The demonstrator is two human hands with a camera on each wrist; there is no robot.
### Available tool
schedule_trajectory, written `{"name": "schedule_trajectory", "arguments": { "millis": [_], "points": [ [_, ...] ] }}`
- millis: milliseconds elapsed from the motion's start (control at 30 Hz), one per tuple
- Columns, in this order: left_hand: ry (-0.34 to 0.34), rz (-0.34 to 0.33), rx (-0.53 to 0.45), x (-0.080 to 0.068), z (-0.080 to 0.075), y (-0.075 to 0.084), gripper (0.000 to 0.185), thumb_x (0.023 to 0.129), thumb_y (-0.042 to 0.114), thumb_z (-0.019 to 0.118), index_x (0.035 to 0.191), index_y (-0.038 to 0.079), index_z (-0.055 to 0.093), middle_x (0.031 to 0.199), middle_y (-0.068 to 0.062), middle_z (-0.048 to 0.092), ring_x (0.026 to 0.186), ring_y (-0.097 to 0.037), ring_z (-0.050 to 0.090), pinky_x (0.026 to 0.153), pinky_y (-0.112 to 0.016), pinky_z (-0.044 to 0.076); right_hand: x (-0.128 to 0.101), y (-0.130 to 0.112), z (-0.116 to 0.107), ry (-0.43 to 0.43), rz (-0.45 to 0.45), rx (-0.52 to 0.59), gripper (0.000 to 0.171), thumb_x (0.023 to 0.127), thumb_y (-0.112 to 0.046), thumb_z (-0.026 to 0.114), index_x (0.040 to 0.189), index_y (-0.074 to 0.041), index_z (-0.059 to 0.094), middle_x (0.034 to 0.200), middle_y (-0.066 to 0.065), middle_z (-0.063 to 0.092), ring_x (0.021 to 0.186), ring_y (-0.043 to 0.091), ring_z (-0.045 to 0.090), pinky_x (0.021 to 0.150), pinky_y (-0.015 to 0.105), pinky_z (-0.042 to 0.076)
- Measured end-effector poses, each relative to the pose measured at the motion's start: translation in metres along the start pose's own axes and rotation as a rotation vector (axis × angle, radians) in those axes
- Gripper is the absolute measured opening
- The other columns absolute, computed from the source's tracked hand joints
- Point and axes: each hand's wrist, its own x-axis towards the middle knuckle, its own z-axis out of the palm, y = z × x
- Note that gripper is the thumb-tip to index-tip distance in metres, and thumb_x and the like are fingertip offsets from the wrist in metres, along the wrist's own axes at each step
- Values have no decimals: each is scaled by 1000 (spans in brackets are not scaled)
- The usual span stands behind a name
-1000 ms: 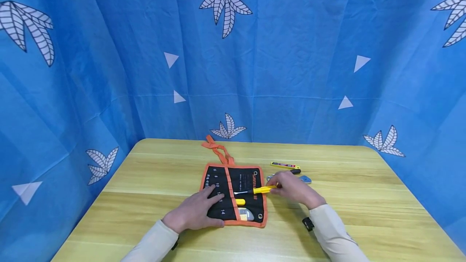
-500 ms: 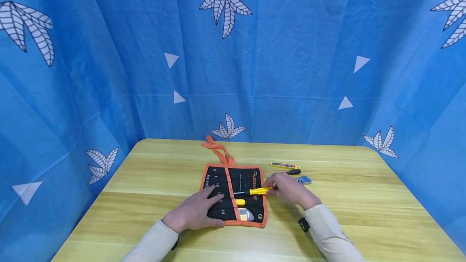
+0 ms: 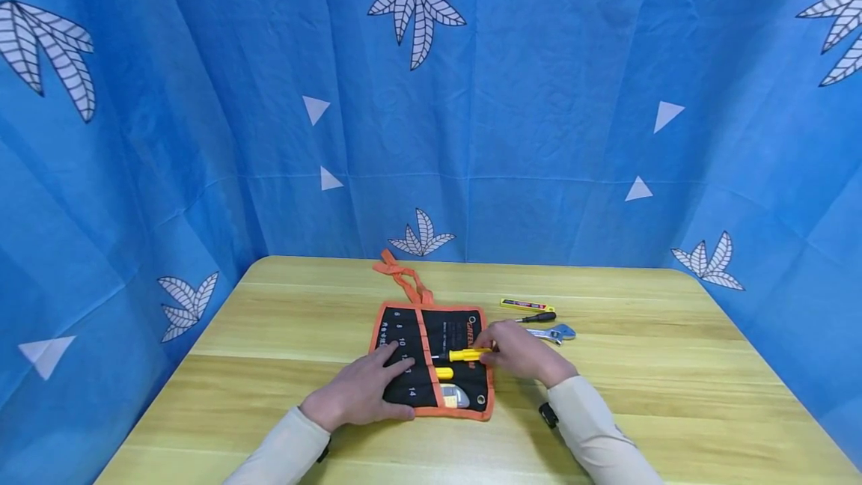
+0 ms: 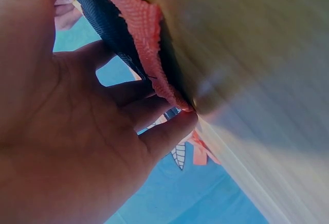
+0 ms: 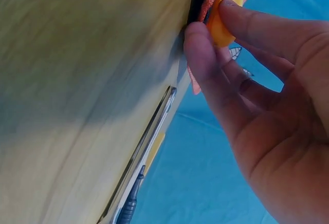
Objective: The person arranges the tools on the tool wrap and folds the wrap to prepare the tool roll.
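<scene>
I see the left hand [image 4: 72,131] lying flat, fingers touching the pouch's [image 4: 110,26] orange edge on the table [image 4: 267,80].

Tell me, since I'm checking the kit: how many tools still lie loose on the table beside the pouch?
3: a yellow knife farthest back, a black screwdriver just nearer, and a wrench by the right hand. Others may be hidden.

**Layout on your table**

The tool roll [image 3: 431,358] lies open at the middle of the table [image 3: 269,335], its ties [image 3: 402,281] trailing off the far edge. Your left hand [image 3: 360,391] rests on the roll's near-left part. Your right hand [image 3: 518,354] sits at its right edge, holding a screwdriver [image 3: 461,355] that lies across the roll's right half. Right of the roll lie a wrench [image 3: 554,333], then farther back a small screwdriver [image 3: 539,317], and farthest a knife [image 3: 527,305].
</scene>
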Motion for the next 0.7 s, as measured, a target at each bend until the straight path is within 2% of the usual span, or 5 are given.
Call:
{"name": "schedule_trajectory", "arguments": {
  "millis": [133, 267, 367, 500, 700],
  "points": [
    [5, 8, -7, -1, -1, 1, 86, 83, 66, 74, 153, 21, 49, 163, -20, 34, 146, -43, 38, 114, -61, 38, 3, -4, 2, -3, -7, -9, 16, 93, -4, 73, 108, -6, 79, 102, 7, 77, 86, 16, 70, 71, 31, 58],
    [3, 16, -16, -1, -1, 1, 89, 84, 65, 74, 155, 20, 46, 163, -20, 33, 147, -43, 38, 115, -61, 38, 6, -9, 5, -15, 28, 4, 17, 94, -5, 72, 109, -5, 79, 106, 8, 77, 91, 20, 71, 75, 35, 60],
    [4, 18, -22, -1, 0, 1, 89, 84, 65, 74, 155, 19, 45, 163, -20, 33, 147, -43, 37, 115, -61, 37, 6, -11, 5, -21, 52, 20, 18, 95, -5, 72, 112, -5, 78, 106, 8, 75, 87, 17, 68, 73, 34, 58],
    [3, 20, -27, -1, -1, 1, 89, 84, 65, 74, 155, 19, 46, 163, -20, 32, 147, -43, 37, 115, -61, 37, 5, -9, 3, -28, 76, 65, 24, 92, -1, 73, 116, -2, 73, 97, 6, 71, 81, 13, 61, 72, 34, 56],
    [1, 23, -23, -1, -1, 0, 89, 84, 65, 73, 155, 19, 46, 164, -20, 32, 147, -43, 37, 115, -61, 38, 4, -6, 1, -15, 73, 68, 21, 88, 6, 75, 106, -4, 72, 92, 5, 69, 81, 16, 60, 73, 37, 56]
  ]
}}
